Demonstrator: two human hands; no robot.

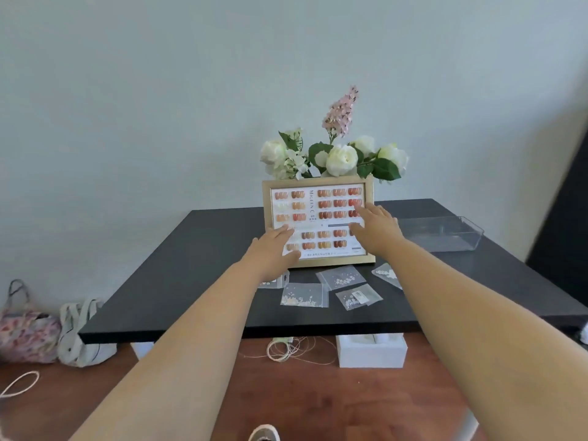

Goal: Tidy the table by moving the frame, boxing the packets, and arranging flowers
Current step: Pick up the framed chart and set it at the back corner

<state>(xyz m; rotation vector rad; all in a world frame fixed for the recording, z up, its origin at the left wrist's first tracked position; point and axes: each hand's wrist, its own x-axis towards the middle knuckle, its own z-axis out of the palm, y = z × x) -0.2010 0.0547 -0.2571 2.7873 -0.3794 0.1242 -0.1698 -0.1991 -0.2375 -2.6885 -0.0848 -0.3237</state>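
A gold-edged frame showing nail colour swatches stands upright in the middle of the black table. My left hand is open, fingers spread, in front of the frame's lower left part. My right hand is open in front of its right side. Neither hand grips it. Behind the frame rise white roses and a pink flower spike. Several clear packets of small white pieces lie flat in front of the frame. A clear plastic box sits at the right.
The table's near edge runs just below the packets. On the wooden floor under it lie a white foam block and coiled string. A floral bag and a white bag rest at the left by the wall.
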